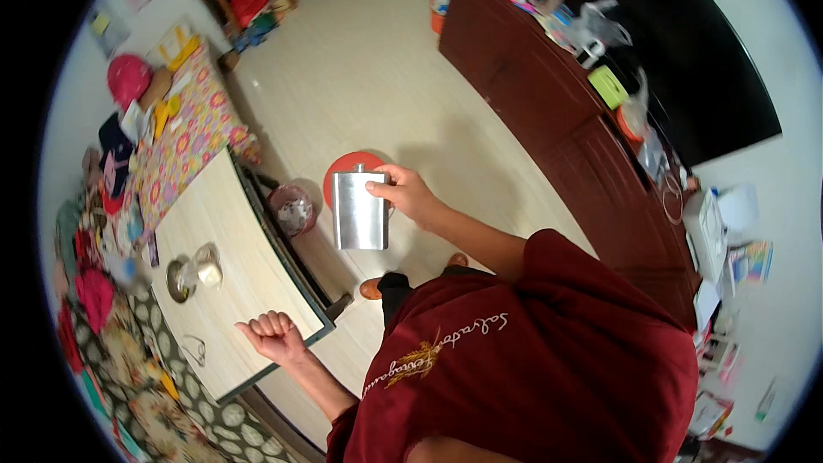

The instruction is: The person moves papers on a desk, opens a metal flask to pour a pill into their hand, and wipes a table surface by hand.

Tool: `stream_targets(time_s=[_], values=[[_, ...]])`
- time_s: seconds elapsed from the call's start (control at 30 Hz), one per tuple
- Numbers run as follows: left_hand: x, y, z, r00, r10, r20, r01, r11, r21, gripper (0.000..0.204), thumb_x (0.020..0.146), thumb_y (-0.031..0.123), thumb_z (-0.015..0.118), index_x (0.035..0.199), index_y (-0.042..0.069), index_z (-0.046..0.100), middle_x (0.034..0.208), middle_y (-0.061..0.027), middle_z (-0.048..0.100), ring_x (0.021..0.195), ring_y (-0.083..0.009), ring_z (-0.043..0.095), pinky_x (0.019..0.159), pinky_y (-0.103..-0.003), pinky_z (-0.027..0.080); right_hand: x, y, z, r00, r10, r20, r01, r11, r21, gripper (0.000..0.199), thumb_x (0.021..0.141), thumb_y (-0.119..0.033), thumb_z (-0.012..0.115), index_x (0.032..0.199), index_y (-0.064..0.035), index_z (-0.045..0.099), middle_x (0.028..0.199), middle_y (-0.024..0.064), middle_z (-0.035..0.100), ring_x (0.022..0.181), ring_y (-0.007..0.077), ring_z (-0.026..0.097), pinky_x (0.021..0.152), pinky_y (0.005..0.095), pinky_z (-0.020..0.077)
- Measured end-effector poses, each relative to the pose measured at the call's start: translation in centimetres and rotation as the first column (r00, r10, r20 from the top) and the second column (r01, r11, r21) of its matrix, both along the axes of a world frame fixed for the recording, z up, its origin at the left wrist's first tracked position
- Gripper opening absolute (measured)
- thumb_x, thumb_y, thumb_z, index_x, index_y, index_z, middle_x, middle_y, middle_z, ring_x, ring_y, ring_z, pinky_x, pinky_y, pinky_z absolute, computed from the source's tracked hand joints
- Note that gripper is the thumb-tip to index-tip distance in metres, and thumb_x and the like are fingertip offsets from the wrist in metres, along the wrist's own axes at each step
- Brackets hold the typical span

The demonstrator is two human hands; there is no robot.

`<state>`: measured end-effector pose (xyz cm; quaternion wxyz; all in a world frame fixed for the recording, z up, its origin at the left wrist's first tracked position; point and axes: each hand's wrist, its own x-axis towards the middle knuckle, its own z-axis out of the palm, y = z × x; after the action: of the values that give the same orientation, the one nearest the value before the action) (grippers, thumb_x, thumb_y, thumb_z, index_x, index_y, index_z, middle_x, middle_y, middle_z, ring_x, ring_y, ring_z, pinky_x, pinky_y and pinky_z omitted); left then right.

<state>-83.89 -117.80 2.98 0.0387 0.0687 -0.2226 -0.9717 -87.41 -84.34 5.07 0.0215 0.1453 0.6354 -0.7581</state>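
Observation:
In my right hand (410,195) is a silver metal hip flask (361,221), held upright over the floor. The thumb lies across its front near the upper right edge, and the fingers go behind it, partly hidden. Its short neck points away from me. My left hand (274,336) hovers by the near right edge of the pale-topped table (240,214), with its fingers curled in and the thumb sticking out to the left. Nothing shows in that hand. On the table are a metal dish (180,280), a clear container with something pale (207,267) and eyeglasses (195,349).
A round red stool top (343,173) is behind the flask. A pink bin (292,210) stands beside the table. To the right runs a long dark-red cabinet (549,103), with a black television (686,43) and clutter on top. A sofa with clothes (94,296) lies left.

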Motion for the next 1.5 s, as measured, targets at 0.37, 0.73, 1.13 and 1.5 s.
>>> stream_targets(time_s=[0.37, 0.73, 1.13, 1.5], values=[[0.1, 25.1, 0.6, 0.726, -0.686, 0.050, 0.679, 0.727, 0.106, 0.049, 0.096, 0.032, 0.040, 0.052, 0.014, 0.025, 0.046, 0.0021, 0.019, 0.040, -0.0111, 0.017, 0.040, -0.026, 0.020, 19.9, 22.7, 0.1, 0.747, -0.660, 0.085, 0.665, 0.744, -0.071, 0.031, 0.078, -0.015, 0.066, 0.105, -0.0069, 0.054, 0.092, 0.0017, 0.057, 0.086, 0.0127, 0.054, 0.077, 0.0291, 0.0430], [-0.6, 41.2, -0.7, 0.394, -0.909, 0.136, 0.912, 0.405, 0.061, 0.048, 0.097, 0.033, 0.038, 0.054, 0.014, 0.026, 0.047, 0.0015, 0.021, 0.041, -0.0112, 0.020, 0.039, -0.025, 0.021, 31.6, 27.0, -5.0, 0.335, -0.870, 0.363, 0.941, 0.288, -0.177, 0.035, 0.077, -0.018, 0.066, 0.106, -0.0062, 0.050, 0.095, 0.0033, 0.054, 0.088, 0.0142, 0.051, 0.079, 0.0328, 0.0427], [-2.6, 54.9, -1.6, 0.136, -0.963, 0.231, 0.989, 0.144, 0.017, 0.049, 0.097, 0.030, 0.039, 0.052, 0.014, 0.025, 0.046, 0.0022, 0.022, 0.041, -0.0104, 0.020, 0.038, -0.024, 0.019, 32.5, 31.1, -5.8, 0.078, -0.952, 0.296, 0.995, 0.058, -0.077, 0.035, 0.079, -0.020, 0.065, 0.106, -0.0055, 0.049, 0.101, 0.0047, 0.055, 0.094, 0.0156, 0.052, 0.081, 0.0338, 0.0429], [10.0, 68.6, -0.9, -0.071, -0.928, 0.367, 0.991, -0.107, -0.078, 0.051, 0.096, 0.033, 0.039, 0.051, 0.016, 0.025, 0.045, 0.0041, 0.020, 0.040, -0.0092, 0.019, 0.039, -0.024, 0.019, 48.6, 36.2, -9.3, -0.232, -0.893, 0.386, 0.956, -0.284, -0.081, 0.034, 0.076, -0.015, 0.067, 0.104, -0.0035, 0.050, 0.095, 0.0053, 0.055, 0.088, 0.0169, 0.054, 0.076, 0.0342, 0.0462]])
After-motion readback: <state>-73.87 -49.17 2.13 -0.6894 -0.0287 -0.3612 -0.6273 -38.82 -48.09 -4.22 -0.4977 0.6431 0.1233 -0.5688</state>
